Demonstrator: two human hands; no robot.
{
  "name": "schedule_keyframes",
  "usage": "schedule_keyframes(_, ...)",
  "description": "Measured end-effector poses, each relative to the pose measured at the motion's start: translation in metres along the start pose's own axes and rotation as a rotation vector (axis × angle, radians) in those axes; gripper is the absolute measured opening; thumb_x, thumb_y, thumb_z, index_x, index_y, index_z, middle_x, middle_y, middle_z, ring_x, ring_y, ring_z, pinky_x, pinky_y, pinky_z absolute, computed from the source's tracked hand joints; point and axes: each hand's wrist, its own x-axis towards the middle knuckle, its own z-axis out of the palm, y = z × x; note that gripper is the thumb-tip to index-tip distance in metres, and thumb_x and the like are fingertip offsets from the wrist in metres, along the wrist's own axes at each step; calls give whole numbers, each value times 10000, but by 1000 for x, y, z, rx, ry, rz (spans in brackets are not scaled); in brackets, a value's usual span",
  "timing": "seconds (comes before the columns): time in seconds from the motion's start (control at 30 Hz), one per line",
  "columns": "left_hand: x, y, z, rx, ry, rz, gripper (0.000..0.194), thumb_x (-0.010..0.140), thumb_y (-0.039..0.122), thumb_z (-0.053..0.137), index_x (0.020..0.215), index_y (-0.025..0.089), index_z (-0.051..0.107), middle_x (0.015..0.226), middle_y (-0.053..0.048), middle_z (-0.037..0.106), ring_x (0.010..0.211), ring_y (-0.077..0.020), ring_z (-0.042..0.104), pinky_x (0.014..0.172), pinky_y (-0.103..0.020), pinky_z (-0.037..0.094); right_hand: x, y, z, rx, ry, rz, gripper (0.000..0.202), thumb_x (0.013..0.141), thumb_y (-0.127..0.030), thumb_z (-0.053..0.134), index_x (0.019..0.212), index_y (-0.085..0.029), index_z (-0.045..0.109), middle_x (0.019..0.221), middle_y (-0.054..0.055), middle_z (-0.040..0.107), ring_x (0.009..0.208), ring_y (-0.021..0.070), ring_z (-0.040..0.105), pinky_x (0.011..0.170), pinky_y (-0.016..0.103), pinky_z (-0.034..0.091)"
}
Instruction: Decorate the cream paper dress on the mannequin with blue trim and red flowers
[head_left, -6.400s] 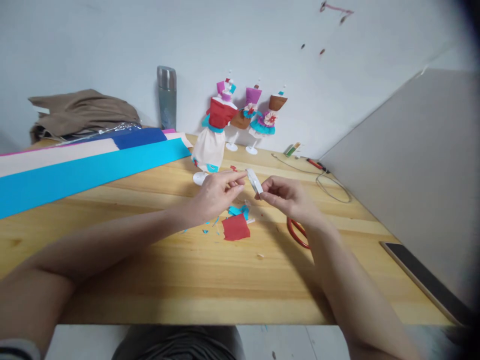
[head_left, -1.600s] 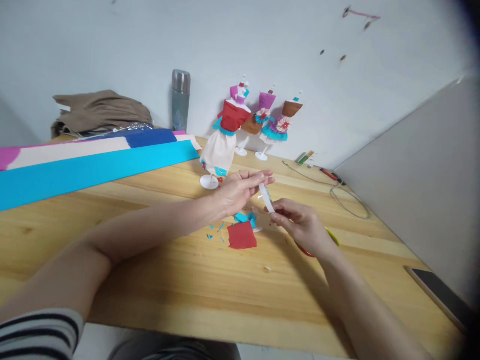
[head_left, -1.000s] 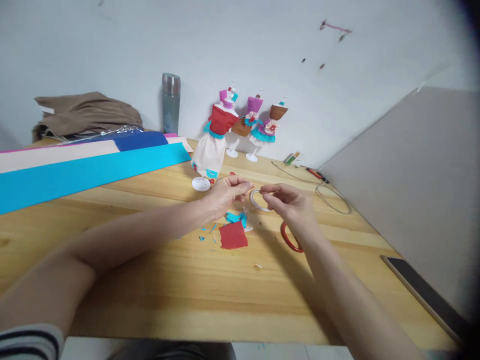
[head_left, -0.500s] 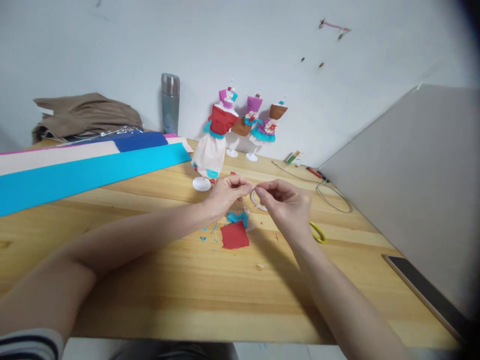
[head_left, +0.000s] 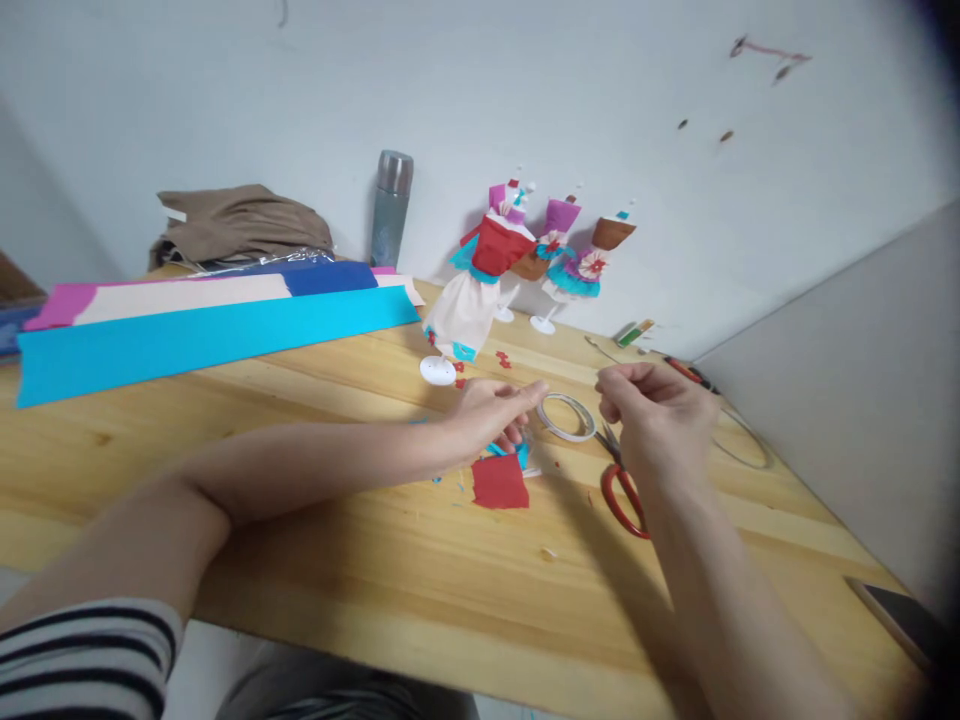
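Observation:
My left hand hovers above the table with thumb and fingers pressed together; anything in the pinch is too small to make out. My right hand is closed in a similar pinch, apart from the left, its contents also unclear. Between them on the wood lies a roll of white tape. Red-handled scissors rest beside my right wrist, partly covered by it. A red paper square and blue scraps lie below my left hand. Small red pieces lie beyond it.
Behind my hands stands a small dress form in red and cream, with several others near the wall. Long blue paper covers the left side. A flask and brown cloth are at the back; a phone lies right.
My hands, fingertips together before, have moved apart. The view has turned left, so things appear farther right. Red-handled scissors and more of the tape roll now show; the yellow handle is hidden.

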Motion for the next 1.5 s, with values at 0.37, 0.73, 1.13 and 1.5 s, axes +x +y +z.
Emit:
schedule_keyframes(0.37,-4,-7,-49,-390,303,-26,144,891,59,587,771,140,579,671,14,572,519,-41,521,546,-169,436,-4,1,80,226,-212,-20,178,631,-384,750,645,-231,660,578,-13,584,517,128,465,529,293,400)
schedule_keyframes(0.73,24,-10,-73,-537,180,58,108,828,2,587,819,108,606,696,-1,583,590,-57,553,568,-180,405,0,21,105,191,-176,-29,228,702,-417,732,668,-217,628,568,-32,563,534,120,483,560,282,422)
schedule_keyframes(1.13,-15,-2,-54,-192,208,144,126,828,243,694,856,171,594,451,82,463,371,-55,363,405,-202,244,-14,8,87,224,-265,-26,150,718,-380,753,694,-256,671,677,16,669,624,193,607,599,341,475)
schedule_keyframes(1.5,-21,21,-64,130,139,248,143,800,262,689,706,156,678,416,51,504,381,-71,457,420,-196,346,-23,-2,83,120,-279,-217,144,739,-351,732,668,-228,708,612,7,619,588,155,536,587,317,446)
